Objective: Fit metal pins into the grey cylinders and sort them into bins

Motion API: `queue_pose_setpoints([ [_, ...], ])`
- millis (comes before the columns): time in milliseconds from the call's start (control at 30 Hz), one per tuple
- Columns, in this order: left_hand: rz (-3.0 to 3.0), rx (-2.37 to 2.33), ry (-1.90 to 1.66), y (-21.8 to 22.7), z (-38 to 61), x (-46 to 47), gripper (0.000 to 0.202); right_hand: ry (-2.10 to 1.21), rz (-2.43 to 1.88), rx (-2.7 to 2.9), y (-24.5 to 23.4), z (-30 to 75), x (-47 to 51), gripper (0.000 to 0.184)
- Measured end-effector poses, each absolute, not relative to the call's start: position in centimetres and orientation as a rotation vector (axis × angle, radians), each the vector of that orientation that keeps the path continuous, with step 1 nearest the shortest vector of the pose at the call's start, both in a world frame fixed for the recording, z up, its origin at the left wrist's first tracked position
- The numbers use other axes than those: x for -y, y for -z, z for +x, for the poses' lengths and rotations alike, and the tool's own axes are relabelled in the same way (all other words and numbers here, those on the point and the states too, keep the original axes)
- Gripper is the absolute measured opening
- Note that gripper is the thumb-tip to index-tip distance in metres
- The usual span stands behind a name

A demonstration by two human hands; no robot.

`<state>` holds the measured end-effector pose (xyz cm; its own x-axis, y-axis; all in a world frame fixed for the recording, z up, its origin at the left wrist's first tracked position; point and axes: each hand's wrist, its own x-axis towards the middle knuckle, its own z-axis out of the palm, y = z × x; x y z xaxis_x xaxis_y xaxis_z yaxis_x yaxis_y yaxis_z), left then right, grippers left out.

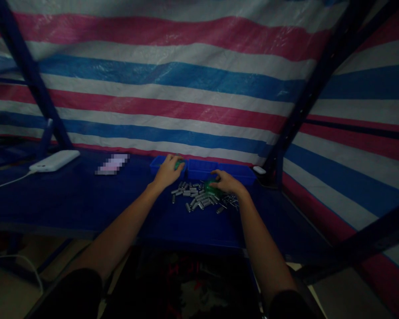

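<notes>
My left hand (pixel 168 170) reaches to the left blue bin (pixel 156 165) at the back of the dark blue table, its fingers curled around a small green piece (pixel 178 165). My right hand (pixel 225 181) rests further right, fingers closed over another green piece (pixel 212 188). Between and below the hands lies a heap of several small silver metal cylinders (pixel 196 197). More blue bins (pixel 201 168) stand in a row behind the heap.
A white power bank (pixel 55 161) with a cable lies at the table's left, with a pale flat object (pixel 113 163) beside it. A small white item (pixel 259 169) sits right of the bins. Dark blue rack posts (pixel 306 102) and a striped tarpaulin (pixel 173 79) close in the space.
</notes>
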<state>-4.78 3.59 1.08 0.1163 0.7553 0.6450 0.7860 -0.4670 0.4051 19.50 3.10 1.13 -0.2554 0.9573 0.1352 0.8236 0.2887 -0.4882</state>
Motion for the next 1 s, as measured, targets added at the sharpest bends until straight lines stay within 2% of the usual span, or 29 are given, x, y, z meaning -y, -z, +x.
queue_pose_setpoints([
  [167, -2.647, 1.359, 1.244, 0.1, -1.9, -2.7, 0.025, -0.464, -1.635, 2.109, -1.0, 19.3, -3.2, 0.056],
  [367, -2.856, 1.299, 1.143, 0.8, -0.6, -1.8, 0.025, -0.126, -1.588, 2.094, -1.2, 18.7, -3.3, 0.031],
  [500, -2.906, 1.426, 1.209, 0.2, -0.8, -1.8, 0.029, -0.198, -1.421, 1.942, -1.9, 18.2, -3.0, 0.024],
  [667, -3.133, 1.805, 1.520, 0.0, -0.9, -2.4, 0.065, -0.233, -1.132, 1.786, -2.2, 16.4, -2.3, 0.005],
  [733, -3.212, 1.933, 1.721, 0.2, -1.0, -2.7, 0.071, -0.143, -0.998, 1.884, -1.8, 15.3, -1.9, 0.005],
  [867, -2.980, 2.072, 2.247, 0.4, -1.4, -3.3, 0.057, -0.002, -0.848, 2.062, -0.9, 13.2, -1.2, 0.009],
  [933, -2.789, 2.038, 2.250, 0.3, -1.6, -3.4, 0.044, 0.028, -0.869, 2.051, -0.7, 12.5, -0.9, 0.009],
  [1000, -2.617, 1.829, 2.087, 0.2, -1.7, -3.4, 0.034, 0.016, -0.941, 1.956, -0.7, 12.2, -0.8, 0.014],
])
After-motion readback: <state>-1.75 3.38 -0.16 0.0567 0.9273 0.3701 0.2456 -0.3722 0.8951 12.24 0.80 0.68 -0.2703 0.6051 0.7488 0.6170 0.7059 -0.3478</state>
